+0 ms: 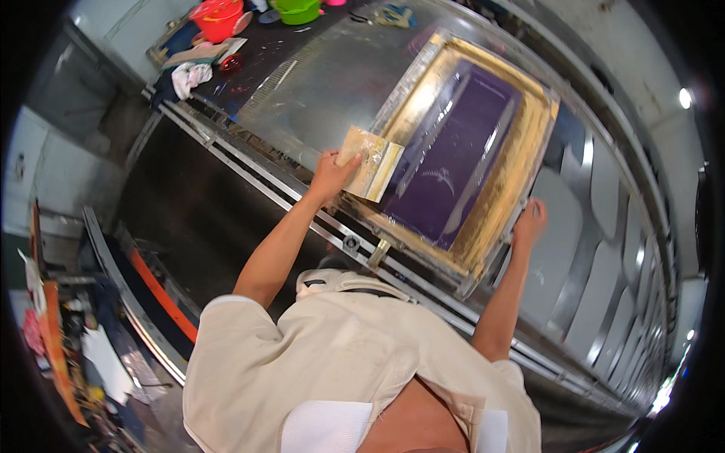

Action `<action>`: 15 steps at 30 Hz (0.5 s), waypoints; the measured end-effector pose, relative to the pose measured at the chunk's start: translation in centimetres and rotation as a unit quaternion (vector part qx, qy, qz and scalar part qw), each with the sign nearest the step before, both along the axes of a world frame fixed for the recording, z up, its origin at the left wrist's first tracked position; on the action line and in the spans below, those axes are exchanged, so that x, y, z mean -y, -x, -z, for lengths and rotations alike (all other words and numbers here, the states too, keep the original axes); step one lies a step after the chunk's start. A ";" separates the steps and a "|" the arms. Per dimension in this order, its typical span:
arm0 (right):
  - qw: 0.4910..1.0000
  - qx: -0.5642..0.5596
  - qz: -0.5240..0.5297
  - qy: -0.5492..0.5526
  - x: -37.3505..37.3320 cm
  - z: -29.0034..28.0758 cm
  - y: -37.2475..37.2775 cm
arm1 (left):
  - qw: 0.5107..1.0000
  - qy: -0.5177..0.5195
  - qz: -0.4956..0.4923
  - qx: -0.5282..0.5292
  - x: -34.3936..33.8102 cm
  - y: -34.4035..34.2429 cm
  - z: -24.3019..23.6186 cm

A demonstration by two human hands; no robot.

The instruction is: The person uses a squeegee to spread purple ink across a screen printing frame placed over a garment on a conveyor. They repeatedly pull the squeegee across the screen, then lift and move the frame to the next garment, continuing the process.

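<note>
"Beige cloth (340, 317) lies nearest us, over our chest; where are our hands?"

"Our left hand (332, 175) pinches a flat, yellowish scraper (368, 162) between thumb and fingers, at the near left corner of the frame (519, 155). We cannot tell whether the scraper touches it. Our right hand (531, 219) curls at the frame's right edge; whether it grips, we cannot tell."

"And the frame itself?"

"It lies on the surface (317, 98), close to the near edge, its tan border around a glossy purple panel (468, 143)."

"How far along are we?"

"We judge the frame set down and the scraper ready. Pale streaks show on the panel, but we cannot tell whether a pass is complete. Beyond the frame's right edge, grey shapes (559, 196) line the surface; we cannot tell which, if any, are finished."

"And farthest off?"

"Toward the surface's left edge, we see a red bucket (217, 21) and a green tub (296, 11)."
</note>
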State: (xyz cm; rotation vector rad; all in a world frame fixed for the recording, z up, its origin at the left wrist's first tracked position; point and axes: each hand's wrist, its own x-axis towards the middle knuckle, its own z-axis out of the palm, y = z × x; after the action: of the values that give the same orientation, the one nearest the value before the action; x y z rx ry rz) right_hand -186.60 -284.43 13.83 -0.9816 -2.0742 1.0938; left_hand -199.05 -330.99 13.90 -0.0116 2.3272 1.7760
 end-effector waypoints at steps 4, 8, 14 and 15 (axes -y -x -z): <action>0.994 -0.057 -0.029 -0.090 1.0 0.0 1.8 | 0.983 -0.115 -0.010 0.143 2.2 1.0 1.4; 0.990 -0.089 -0.085 -0.064 -3.0 -4.6 0.9 | 0.967 -0.236 0.042 0.089 0.8 3.0 0.0; 0.962 -0.170 -0.130 -0.168 14.0 -16.1 7.1 | 0.959 -0.272 0.024 -0.074 13.3 4.5 -7.7; 0.954 -0.180 -0.130 -0.201 18.2 -18.0 7.4 | 0.964 -0.246 0.022 -0.095 17.6 3.8 -10.2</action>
State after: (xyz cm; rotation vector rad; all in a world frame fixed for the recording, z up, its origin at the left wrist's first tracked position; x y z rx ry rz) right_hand -194.04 -302.58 31.79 -0.2914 -2.0366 0.8452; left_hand -202.86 -348.56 24.13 0.2974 1.9091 2.3698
